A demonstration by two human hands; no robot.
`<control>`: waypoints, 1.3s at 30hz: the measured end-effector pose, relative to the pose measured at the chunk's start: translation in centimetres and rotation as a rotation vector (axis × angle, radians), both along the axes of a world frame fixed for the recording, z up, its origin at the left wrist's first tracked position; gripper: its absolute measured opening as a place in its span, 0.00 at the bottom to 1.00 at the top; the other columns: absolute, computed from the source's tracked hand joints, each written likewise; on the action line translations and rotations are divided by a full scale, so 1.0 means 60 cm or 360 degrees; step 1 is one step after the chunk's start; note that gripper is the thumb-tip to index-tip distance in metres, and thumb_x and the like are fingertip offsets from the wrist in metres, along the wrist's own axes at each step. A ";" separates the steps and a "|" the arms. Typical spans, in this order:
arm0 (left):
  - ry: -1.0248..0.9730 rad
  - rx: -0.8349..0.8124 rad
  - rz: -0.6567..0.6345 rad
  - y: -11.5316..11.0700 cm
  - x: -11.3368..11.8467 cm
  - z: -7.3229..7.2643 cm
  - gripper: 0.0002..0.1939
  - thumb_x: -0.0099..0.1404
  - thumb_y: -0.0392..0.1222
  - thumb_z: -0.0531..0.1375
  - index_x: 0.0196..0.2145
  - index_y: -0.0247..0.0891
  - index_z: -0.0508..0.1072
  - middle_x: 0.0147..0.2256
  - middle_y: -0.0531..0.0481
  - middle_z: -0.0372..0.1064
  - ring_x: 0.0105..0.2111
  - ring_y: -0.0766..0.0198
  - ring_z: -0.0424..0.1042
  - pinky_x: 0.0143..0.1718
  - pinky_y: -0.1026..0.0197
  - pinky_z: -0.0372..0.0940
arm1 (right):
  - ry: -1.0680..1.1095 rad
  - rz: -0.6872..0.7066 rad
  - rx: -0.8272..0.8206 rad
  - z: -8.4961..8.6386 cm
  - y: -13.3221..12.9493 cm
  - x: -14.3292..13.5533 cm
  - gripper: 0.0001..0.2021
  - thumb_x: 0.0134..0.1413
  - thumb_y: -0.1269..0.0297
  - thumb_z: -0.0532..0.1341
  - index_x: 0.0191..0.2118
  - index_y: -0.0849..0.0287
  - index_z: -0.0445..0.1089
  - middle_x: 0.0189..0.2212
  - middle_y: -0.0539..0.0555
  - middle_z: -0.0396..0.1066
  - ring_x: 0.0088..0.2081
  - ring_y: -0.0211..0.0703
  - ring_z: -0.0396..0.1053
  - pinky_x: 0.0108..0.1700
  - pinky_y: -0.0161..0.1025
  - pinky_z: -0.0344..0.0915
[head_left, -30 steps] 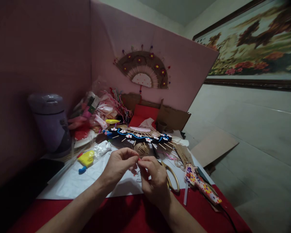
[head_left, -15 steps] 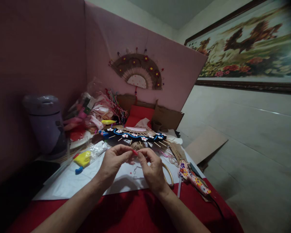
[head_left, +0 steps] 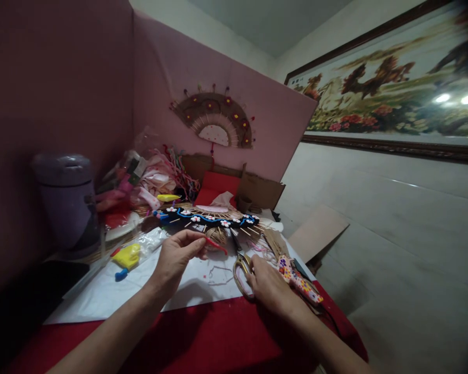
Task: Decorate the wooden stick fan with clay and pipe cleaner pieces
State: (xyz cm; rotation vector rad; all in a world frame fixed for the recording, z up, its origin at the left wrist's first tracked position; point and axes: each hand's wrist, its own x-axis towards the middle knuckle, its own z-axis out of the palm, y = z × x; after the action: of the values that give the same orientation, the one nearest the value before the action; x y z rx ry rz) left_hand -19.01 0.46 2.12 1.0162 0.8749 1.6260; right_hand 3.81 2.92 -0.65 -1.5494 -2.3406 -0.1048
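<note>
My left hand (head_left: 178, 255) pinches one end of a thin red strip (head_left: 218, 245), whose free end points right. My right hand (head_left: 271, 283) is closed on gold-handled scissors (head_left: 238, 275), their dark blades pointing away from me. A ball of brown twine (head_left: 217, 236) sits just beyond the red strip. Behind it lies a black fan-shaped piece (head_left: 203, 221) with white flowers, a blue wavy line and thin sticks poking out. Beneath my hands, white paper (head_left: 191, 293) bears a grey thread-like loop and a tiny red scrap.
Right of the scissors lies a flower-patterned tool (head_left: 302, 284) with a cord. Yellow and blue lumps (head_left: 125, 257) and a purple canister (head_left: 68, 208) are at left. Bagged materials (head_left: 156, 179) pile up behind. A brown fan (head_left: 218, 111) hangs on the pink panel.
My right hand has let go of the red strip, moved right and taken hold of the scissors. My left hand still pinches the strip. The camera view has shifted slightly right.
</note>
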 end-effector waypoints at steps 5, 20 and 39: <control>0.0067 0.0044 0.0034 0.000 0.001 0.002 0.07 0.51 0.39 0.65 0.28 0.33 0.74 0.21 0.52 0.71 0.21 0.69 0.68 0.25 0.65 0.63 | 0.0267 0.0008 -0.0200 0.006 0.011 -0.011 0.13 0.39 0.78 0.57 0.34 0.59 0.60 0.26 0.51 0.66 0.29 0.41 0.66 0.27 0.33 0.52; 0.0063 0.0029 0.0107 -0.008 0.003 0.014 0.08 0.48 0.38 0.65 0.25 0.31 0.72 0.19 0.52 0.70 0.19 0.69 0.66 0.22 0.65 0.62 | 0.1265 -0.0010 -0.1555 0.045 -0.045 0.034 0.21 0.42 0.53 0.65 0.33 0.56 0.54 0.15 0.39 0.54 0.15 0.30 0.55 0.20 0.33 0.65; -0.0403 -0.0034 0.0181 0.002 -0.001 0.004 0.14 0.42 0.37 0.69 0.27 0.30 0.71 0.21 0.52 0.70 0.20 0.69 0.69 0.22 0.66 0.66 | 0.1026 0.0333 -0.1055 0.038 -0.112 -0.011 0.24 0.41 0.43 0.63 0.35 0.57 0.57 0.21 0.42 0.51 0.23 0.33 0.47 0.24 0.31 0.46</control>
State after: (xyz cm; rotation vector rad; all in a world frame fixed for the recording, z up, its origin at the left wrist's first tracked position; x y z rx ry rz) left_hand -19.09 0.59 2.38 0.7368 0.7875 1.7912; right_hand 3.17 -3.81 1.61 -1.2788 -2.0509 1.1403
